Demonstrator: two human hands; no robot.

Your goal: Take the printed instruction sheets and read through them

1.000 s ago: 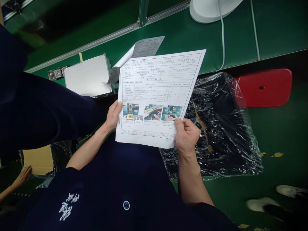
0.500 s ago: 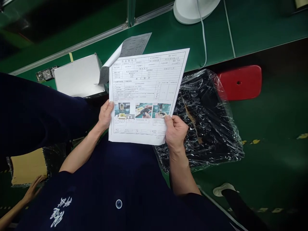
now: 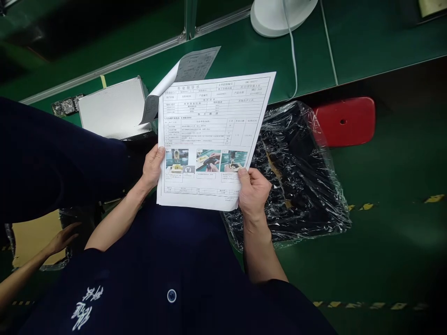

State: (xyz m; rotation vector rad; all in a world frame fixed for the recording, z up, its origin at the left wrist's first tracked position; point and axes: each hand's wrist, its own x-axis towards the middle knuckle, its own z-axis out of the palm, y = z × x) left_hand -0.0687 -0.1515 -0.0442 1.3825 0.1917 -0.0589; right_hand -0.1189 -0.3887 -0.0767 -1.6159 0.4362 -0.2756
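A stack of printed instruction sheets [image 3: 209, 125] is held up in front of my chest, tilted slightly. The front page carries tables of text and a row of small photos. My left hand [image 3: 152, 164] pinches the sheets at their left edge, thumb on top. At the lower right edge, my right hand [image 3: 254, 190] grips them between thumb and curled fingers. One page [image 3: 195, 65] is folded back over the top left, showing faint print. The fingers behind the paper are hidden.
A clear plastic bag [image 3: 296, 181] with dark contents lies to the right, beside a red stool [image 3: 345, 121]. On the green bench [image 3: 230, 46] stand a white round base [image 3: 279, 21] with a cable and a white box [image 3: 111, 109]. A co-worker's hand [image 3: 62, 239] is near cardboard [image 3: 35, 237] at left.
My hands and the sheets stay nearly still. The co-worker's hand at left has moved up and right. A foot and dark leg at lower right have gone out of view.
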